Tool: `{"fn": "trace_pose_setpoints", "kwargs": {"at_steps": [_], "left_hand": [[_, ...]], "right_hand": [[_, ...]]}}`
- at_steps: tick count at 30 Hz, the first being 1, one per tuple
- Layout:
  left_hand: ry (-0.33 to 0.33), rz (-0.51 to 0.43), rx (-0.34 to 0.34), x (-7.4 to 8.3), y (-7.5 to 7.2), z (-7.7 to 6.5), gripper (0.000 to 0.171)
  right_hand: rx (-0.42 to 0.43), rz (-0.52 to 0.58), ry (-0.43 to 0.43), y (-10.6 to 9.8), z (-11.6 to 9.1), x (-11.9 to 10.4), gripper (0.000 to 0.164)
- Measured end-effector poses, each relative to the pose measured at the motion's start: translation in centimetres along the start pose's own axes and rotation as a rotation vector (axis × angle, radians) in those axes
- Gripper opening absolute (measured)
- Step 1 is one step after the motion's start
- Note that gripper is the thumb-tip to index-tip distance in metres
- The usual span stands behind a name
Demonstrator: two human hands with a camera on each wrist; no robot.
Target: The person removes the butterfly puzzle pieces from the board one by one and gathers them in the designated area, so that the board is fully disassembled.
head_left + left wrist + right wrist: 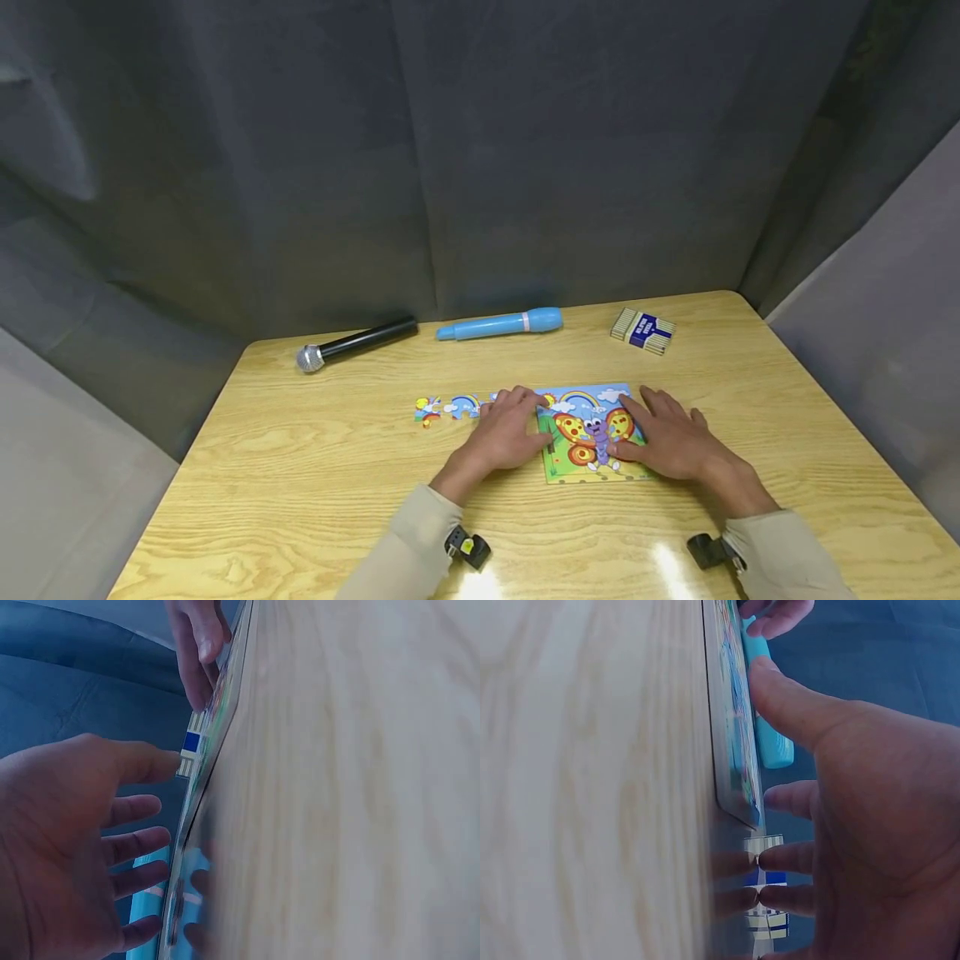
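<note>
A flat picture puzzle [598, 435] with a purple and orange butterfly lies on the table. My left hand [508, 435] rests at its left edge, palm down, with fingers spread and the thumb over the picture's side. From the right, my right hand [672, 437] reaches over the puzzle's edge, thumb on the butterfly and the other fingers stretched out past the border. Loose puzzle pieces [465, 407] lie left of the board, some of them partly hidden behind my left hand. Both wrist views show relaxed, nearly straight fingers beside the thin board [739, 727].
Along the back of the table [300, 467] lie a black microphone [367, 340] with a silver head and a blue microphone-shaped object [495, 325]. A banded bundle of thin sticks [643, 330] with a blue label sits at back right. A dark curtain [525, 150] hangs behind.
</note>
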State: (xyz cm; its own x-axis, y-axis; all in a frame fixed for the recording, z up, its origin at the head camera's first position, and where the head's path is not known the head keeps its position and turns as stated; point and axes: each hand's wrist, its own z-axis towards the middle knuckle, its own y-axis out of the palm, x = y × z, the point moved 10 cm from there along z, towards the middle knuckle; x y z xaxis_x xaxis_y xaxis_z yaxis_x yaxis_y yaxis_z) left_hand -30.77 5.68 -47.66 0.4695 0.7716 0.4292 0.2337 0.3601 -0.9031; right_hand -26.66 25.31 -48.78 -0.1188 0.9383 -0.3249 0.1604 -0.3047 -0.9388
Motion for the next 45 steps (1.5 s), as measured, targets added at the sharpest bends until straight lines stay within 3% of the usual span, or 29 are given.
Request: {"fn": "trace_pose_setpoints", "kwargs": {"at_steps": [10,26,37,45], "left_hand": [[-0.008,0.077,-0.044,0.8,1.0,0.1,0.047],[-0.033,0.099,-0.016,0.8,0.9,0.2,0.043],[-0.031,0.087,-0.011,1.0,0.9,0.1,0.044],[-0.045,0.068,-0.013,0.7,1.0,0.2,0.044]], "right_hand": [[-0.002,-0.019,-0.019,0.0,-0.2,-0.8,0.088],[0.0,-0.023,-0.054,-0.4,-0.3,-3.0,0.071],[0.137,-0.027,-0.157,-1.1,-1.3,-4.7,0.045],[0.147,-0.068,-0.197,-0.7,-1.8,-5.9,0.037]]}}
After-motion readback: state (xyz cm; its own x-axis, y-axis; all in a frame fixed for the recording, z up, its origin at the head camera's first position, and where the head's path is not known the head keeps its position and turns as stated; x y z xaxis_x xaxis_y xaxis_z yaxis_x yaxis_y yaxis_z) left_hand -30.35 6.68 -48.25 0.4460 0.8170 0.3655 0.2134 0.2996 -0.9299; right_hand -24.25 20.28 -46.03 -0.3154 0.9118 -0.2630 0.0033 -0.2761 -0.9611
